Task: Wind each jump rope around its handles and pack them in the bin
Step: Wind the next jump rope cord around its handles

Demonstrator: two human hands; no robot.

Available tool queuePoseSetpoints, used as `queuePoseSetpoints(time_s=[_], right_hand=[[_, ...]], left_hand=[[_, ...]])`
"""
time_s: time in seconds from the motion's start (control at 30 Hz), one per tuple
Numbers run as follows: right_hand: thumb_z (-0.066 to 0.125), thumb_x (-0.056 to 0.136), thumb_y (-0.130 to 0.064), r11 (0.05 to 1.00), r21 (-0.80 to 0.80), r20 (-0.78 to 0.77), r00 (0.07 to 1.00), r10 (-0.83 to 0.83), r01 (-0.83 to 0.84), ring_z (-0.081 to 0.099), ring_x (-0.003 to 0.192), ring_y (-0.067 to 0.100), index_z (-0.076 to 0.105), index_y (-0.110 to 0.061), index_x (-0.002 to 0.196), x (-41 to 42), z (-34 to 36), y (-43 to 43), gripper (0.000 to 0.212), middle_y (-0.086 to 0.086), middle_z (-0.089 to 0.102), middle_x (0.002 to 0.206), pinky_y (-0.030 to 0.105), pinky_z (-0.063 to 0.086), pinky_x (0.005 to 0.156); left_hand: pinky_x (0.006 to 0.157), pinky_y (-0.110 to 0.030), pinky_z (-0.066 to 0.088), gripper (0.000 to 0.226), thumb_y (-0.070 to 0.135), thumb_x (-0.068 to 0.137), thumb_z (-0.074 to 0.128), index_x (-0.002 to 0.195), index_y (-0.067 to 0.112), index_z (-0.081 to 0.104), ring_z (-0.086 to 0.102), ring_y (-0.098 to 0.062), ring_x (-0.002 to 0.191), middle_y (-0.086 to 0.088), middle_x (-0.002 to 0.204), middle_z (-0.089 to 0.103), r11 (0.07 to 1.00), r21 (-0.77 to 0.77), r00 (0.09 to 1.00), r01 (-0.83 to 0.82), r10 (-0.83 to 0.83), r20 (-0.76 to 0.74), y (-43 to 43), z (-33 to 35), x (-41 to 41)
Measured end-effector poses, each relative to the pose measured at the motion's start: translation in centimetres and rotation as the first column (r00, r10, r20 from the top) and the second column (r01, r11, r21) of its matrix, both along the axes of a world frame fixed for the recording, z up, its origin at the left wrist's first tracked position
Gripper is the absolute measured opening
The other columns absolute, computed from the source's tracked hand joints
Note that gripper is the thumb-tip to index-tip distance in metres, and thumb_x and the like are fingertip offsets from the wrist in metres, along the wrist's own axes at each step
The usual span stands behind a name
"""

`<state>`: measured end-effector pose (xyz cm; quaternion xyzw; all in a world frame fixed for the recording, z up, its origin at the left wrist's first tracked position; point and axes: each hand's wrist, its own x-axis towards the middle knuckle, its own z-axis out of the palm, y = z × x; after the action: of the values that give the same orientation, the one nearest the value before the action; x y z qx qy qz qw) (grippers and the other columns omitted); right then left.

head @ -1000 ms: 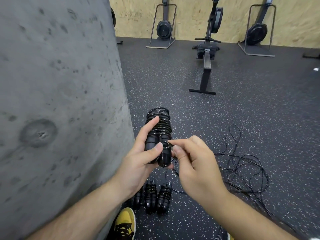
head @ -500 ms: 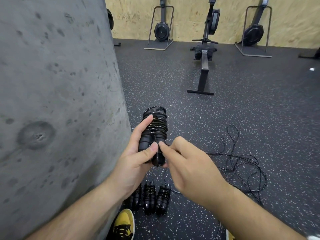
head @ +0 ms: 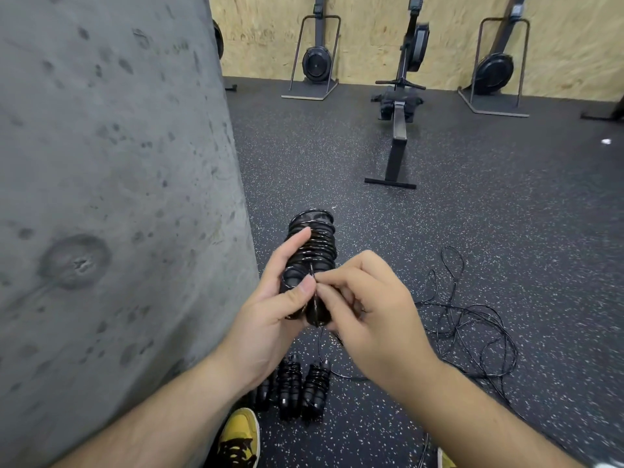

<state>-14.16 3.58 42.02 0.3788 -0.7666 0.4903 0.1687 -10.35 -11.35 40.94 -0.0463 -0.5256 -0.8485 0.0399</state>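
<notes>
Two hands meet over a wound jump rope [head: 312, 261] held up above the floor [head: 472, 231], just right of a grey concrete pillar [head: 111, 197]. The left hand [head: 270, 319] grips the paired handles from the left, fingers curled behind them and thumb pressed across the front near their lower end. The right hand [head: 368, 312] comes in from the right with fingers curled, pinching the cord's end against the handles beside the left thumb. Cord coils cover the handles' upper part, tight and stacked. Below the hands, three more wound ropes [head: 300, 390] lie side by side on the floor, near a yellow shoe [head: 239, 437]. A loose tangle of cord [head: 472, 325] sprawls on the floor to the right, well apart from the wound ones. A rower [head: 400, 106] stands further back, with two others stored upright against the plywood wall [head: 371, 28].
</notes>
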Motion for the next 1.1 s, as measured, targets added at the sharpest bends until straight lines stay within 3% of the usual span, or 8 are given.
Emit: queuePoseSetpoints(time_s=[0.3,0.43,0.5,0.63,0.77,0.83,1.0,1.1], right_hand=[[0.067,0.093,-0.007,0.997,0.081,-0.022,1.000,0.015,-0.013,0.056,0.087,0.005,0.069,-0.012,0.101,-1.2,0.3,0.5,0.010,-0.008,0.058,0.096,0.015,0.044,0.076],[0.066,0.093,-0.008,0.997,0.065,-0.005,0.999,0.040,-0.039,0.057,0.084,0.008,0.072,-0.012,0.098,-1.0,-0.3,0.0,0.008,-0.008,0.056,0.094,0.026,0.054,0.066],[0.067,0.092,-0.007,0.998,0.059,0.031,0.999,0.015,-0.017,0.057,0.084,0.008,0.073,-0.014,0.096,-1.2,-0.5,-0.2,0.010,-0.009,0.056,0.092,0.020,0.052,0.068],[0.062,0.095,-0.008,0.999,0.042,0.168,0.986,-0.025,0.018,0.064,0.092,0.010,0.069,-0.016,0.106,-1.4,-1.1,-0.6,0.015,-0.010,0.060,0.100,0.032,0.056,0.078],[0.059,0.097,-0.039,0.996,-0.016,0.555,0.829,-0.066,0.090,0.067,0.096,0.005,0.058,-0.028,0.117,-1.4,-1.4,-1.2,0.023,-0.012,0.066,0.106,0.040,0.056,0.089],[0.067,0.088,-0.052,0.996,-0.008,0.680,0.731,-0.056,0.084,0.068,0.091,0.000,0.053,-0.030,0.121,-1.6,-1.5,-1.5,0.042,-0.014,0.065,0.106,0.039,0.057,0.088],[0.082,0.078,-0.039,0.979,0.127,0.693,0.692,-0.202,0.160,0.066,0.089,0.001,0.047,-0.026,0.119,-3.5,-3.5,-1.3,0.055,-0.013,0.063,0.108,0.029,0.055,0.084],[0.082,0.079,-0.031,0.988,0.077,0.793,0.593,-0.142,0.133,0.070,0.095,0.015,0.047,-0.025,0.119,-5.1,-4.9,-1.0,0.055,-0.006,0.066,0.113,0.046,0.060,0.082]], left_hand=[[0.068,-0.038,0.056,0.060,0.014,0.089,0.058,0.145,0.034,0.050,0.063,-0.029,0.088,-0.017,0.122,0.065,0.997,-0.022,0.997,-0.071,0.071,-0.042,-1.5,0.3,-0.3],[0.071,-0.036,0.057,0.062,0.010,0.090,0.055,0.147,0.030,0.044,0.066,-0.027,0.099,-0.017,0.125,0.065,0.996,-0.093,1.000,-0.010,0.007,-0.030,-0.6,-0.4,-0.2],[0.070,-0.038,0.056,0.063,0.010,0.090,0.055,0.148,0.031,0.043,0.066,-0.027,0.101,-0.016,0.126,0.065,0.994,-0.108,1.000,-0.022,0.021,-0.013,-0.4,-0.5,-0.4],[0.093,-0.058,0.052,0.083,0.014,0.085,0.067,0.149,0.049,0.028,0.066,-0.029,0.113,-0.003,0.128,0.068,0.972,-0.186,0.988,-0.145,0.152,0.022,-1.2,-1.2,-1.3],[0.119,-0.040,0.035,0.101,0.030,0.090,0.073,0.148,0.058,-0.005,0.049,-0.006,0.135,0.005,0.149,0.047,0.696,-0.681,0.964,-0.228,0.257,-0.060,-1.9,-3.7,-1.8],[0.116,-0.024,0.034,0.109,0.031,0.085,0.074,0.153,0.051,-0.008,0.040,0.007,0.135,0.009,0.151,0.031,0.588,-0.788,0.979,-0.182,0.182,-0.090,-1.6,-5.0,-1.8],[0.087,-0.019,0.053,0.115,0.013,0.071,0.088,0.151,0.055,0.016,0.058,0.000,0.113,0.001,0.132,0.033,0.670,-0.735,0.994,-0.103,0.087,-0.060,-1.6,-7.0,-2.4],[0.084,-0.022,0.054,0.106,0.016,0.065,0.088,0.141,0.059,0.028,0.058,-0.013,0.111,-0.003,0.129,0.037,0.726,-0.680,0.993,-0.103,0.115,-0.027,-2.6,-7.9,-3.3]])
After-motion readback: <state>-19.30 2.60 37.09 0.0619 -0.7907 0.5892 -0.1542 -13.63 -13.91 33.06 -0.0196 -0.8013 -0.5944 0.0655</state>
